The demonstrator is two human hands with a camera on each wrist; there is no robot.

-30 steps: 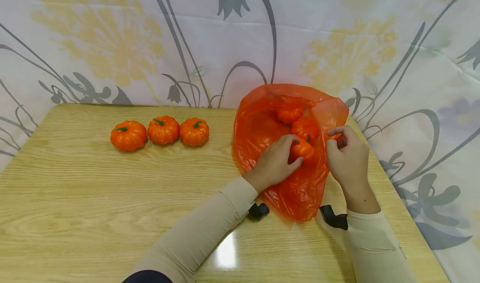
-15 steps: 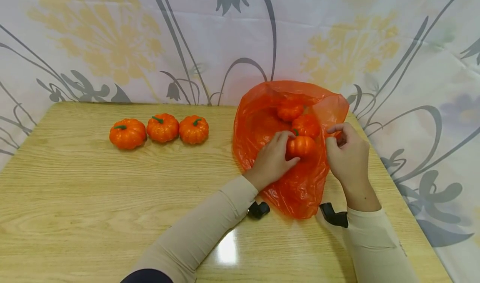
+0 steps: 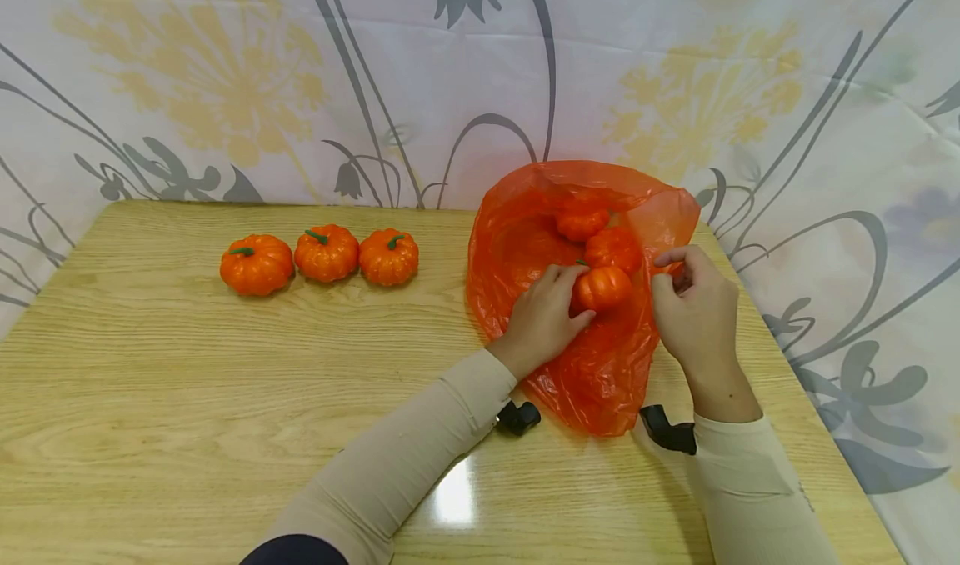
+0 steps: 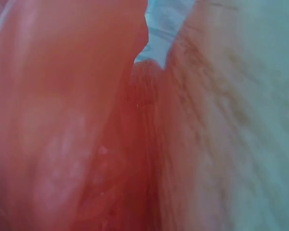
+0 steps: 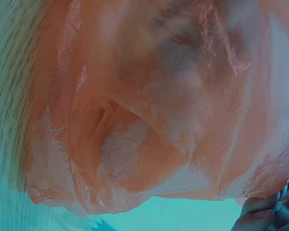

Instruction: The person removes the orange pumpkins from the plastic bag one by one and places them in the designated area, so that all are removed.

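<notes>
A translucent orange plastic bag (image 3: 517,323) lies spread with its mouth gaping on the right of the table. Inside it are three small orange pumpkins (image 3: 581,222). My left hand (image 3: 543,315) is in the bag mouth. Its spread thumb and fingers lie along the left side of the nearest pumpkin (image 3: 603,288), which is tipped over, its green stem towards the hand. At the bag's right rim, my right hand (image 3: 697,307) pinches the plastic between thumb and curled fingers. Orange film fills much of the left wrist view, and the bag (image 5: 120,144) fills most of the right.
Three more orange pumpkins with green stems (image 3: 257,265) stand in a row at the back left of the wooden table (image 3: 187,398). A flower-patterned cloth (image 3: 420,65) hangs behind. Black wrist mounts (image 3: 667,432) sit near both wrists.
The nearest pumpkin in the bag has rolled over, its stem swinging from the top towards the left. My left thumb and fingers have drawn slightly back to the left. The right hand stays put.
</notes>
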